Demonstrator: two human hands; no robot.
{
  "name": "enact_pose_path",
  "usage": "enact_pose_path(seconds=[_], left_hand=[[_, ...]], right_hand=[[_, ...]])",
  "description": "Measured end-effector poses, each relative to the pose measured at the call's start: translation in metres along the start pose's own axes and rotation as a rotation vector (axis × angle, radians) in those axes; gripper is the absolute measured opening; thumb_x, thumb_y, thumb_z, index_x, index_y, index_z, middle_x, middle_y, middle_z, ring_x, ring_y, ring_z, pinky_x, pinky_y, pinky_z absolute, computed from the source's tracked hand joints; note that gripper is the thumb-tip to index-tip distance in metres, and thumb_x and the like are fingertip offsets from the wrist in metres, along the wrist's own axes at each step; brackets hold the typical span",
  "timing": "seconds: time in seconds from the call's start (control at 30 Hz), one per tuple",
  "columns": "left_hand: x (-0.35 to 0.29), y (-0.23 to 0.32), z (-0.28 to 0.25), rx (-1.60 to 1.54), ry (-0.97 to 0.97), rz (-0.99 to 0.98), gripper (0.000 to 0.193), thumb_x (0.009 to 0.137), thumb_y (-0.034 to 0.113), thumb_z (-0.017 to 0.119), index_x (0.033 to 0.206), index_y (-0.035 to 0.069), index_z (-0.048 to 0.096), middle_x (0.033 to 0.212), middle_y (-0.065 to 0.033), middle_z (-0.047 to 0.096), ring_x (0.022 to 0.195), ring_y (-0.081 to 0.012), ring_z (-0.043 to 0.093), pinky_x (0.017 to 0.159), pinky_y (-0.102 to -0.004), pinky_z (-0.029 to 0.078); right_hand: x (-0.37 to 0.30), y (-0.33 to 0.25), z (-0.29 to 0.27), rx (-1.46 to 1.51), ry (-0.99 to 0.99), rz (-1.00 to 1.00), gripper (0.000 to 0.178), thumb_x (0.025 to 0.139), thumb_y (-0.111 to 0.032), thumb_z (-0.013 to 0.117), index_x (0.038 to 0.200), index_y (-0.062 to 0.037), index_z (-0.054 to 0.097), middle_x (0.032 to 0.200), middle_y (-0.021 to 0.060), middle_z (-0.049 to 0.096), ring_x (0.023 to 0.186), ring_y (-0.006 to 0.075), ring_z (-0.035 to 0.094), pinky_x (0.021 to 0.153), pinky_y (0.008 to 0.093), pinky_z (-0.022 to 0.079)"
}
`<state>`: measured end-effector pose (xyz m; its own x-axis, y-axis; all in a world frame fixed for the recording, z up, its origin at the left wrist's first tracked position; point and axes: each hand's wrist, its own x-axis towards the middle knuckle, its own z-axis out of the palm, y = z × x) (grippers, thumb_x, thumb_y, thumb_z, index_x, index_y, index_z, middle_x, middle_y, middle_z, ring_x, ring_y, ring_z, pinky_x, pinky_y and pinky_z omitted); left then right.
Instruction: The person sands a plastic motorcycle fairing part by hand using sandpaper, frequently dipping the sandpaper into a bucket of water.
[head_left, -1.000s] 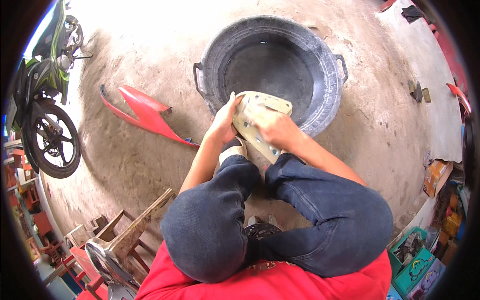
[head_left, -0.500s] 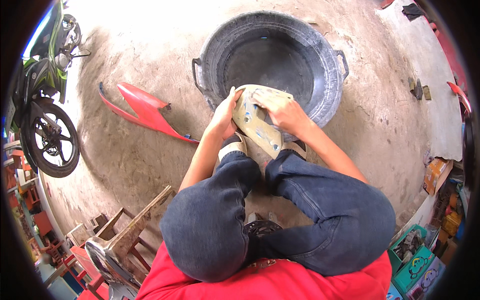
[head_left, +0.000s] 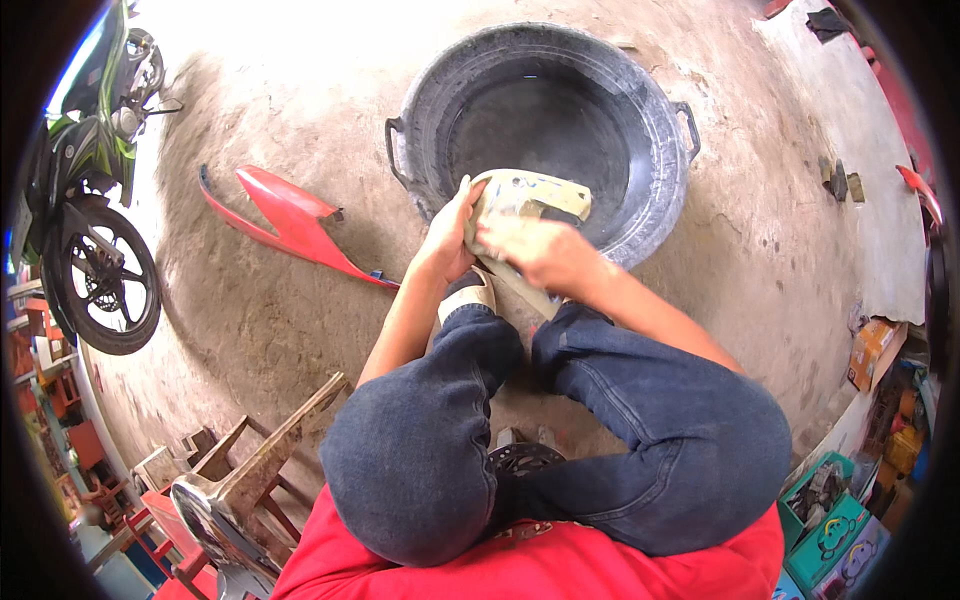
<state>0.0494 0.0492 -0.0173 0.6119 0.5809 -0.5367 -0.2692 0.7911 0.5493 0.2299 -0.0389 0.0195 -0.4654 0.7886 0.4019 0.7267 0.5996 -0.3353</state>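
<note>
Obscuring cream panel (head_left: 530,186) partly, right fingers (head_left: 508,238) blurred

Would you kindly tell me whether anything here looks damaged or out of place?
The cream panel in the left hand looks worn: its surface is patchy, with bluish marks near the top. The red panel lies loose on the floor, left of the dark basin, so it may seem out of place.

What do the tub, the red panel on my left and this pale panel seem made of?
Tub: probably plastic or rubber, dull black, with a scuffed grey rim. Red panel: likely plastic, glossy, showing pale highlights. Pale panel: perhaps plastic, matte, with patchy blue marks; material uncertain.
</note>
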Motion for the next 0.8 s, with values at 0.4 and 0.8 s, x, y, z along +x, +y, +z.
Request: enact_pose_path(seconds=[0.4, 0.8], left_hand=[[0.002, 0.0, 0.0, 0.017, -0.013, -0.001, 0.068, 0.113, 0.051, 0.036, 0.156, -0.001, 0.039, 0.15, -0.0161, 0.056, 0.136, -0.0259, 0.057, 0.115, -0.043, 0.047], [0.001, 0.001, -0.002, 0.032, 0.01, -0.035, 0.066, 0.113, 0.05, 0.037, 0.157, 0.001, 0.041, 0.15, -0.0142, 0.057, 0.134, -0.0253, 0.059, 0.113, -0.0439, 0.049]], right_hand=[[-0.001, 0.035, -0.008, 0.036, -0.016, 0.227, 0.043, 0.089, -0.011, 0.062, 0.13, -0.0059, 0.071, 0.125, 0.0171, 0.073, 0.112, 0.0297, 0.072, 0.097, 0.0402, 0.057], [-0.006, -0.007, -0.002, -0.038, -0.068, 0.065, 0.037, 0.089, -0.017, 0.062, 0.124, -0.0069, 0.072, 0.123, 0.0155, 0.074, 0.115, 0.0279, 0.072, 0.096, 0.0402, 0.059]])
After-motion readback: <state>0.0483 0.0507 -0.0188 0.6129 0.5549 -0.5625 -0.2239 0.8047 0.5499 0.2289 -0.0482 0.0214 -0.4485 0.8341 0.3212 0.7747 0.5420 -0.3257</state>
